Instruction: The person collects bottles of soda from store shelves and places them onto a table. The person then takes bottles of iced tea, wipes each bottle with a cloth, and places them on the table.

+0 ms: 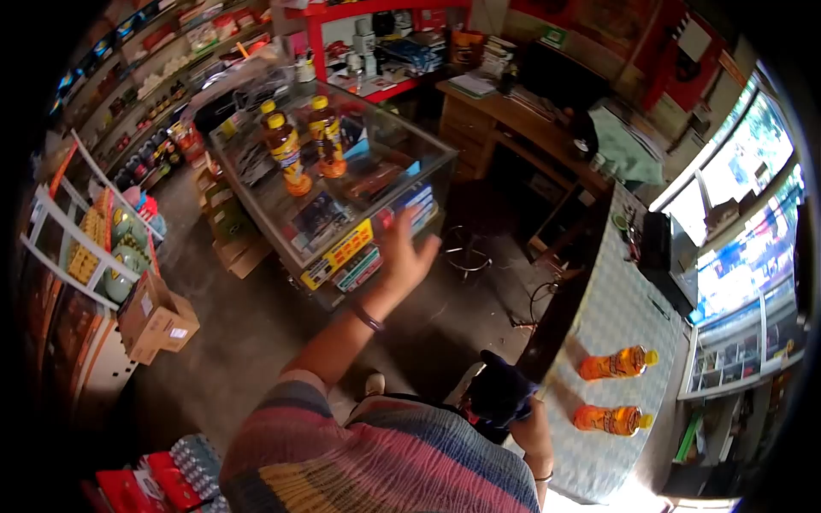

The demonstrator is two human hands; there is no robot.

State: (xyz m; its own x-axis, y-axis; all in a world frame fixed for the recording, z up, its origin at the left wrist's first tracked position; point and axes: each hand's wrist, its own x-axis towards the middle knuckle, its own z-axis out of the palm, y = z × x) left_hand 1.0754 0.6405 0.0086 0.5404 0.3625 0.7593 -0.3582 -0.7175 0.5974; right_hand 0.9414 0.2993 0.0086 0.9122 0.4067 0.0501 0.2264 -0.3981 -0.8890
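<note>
My left hand (404, 261) is stretched out in front of the glass display counter (385, 190), fingers apart and holding nothing. Two bottles of orange-brown drink with yellow caps, one bottle (286, 150) and another bottle (327, 138), stand upright on the glass top beyond it. Close to my body, my right hand (534, 430) grips a bunched dark cloth (500, 389); part of its fingers is hidden. Right of that hand, two similar drinks, an upper bottle (614, 364) and a lower bottle (609, 420), are on the table with a patterned cover (617, 299).
A black stool with a chrome base (466, 252) stands between the counter and the wooden desk (505, 115). Cardboard boxes (154, 318) are at the left, with stocked shelves (137, 85) behind. Red and grey packs (154, 479) lie at lower left.
</note>
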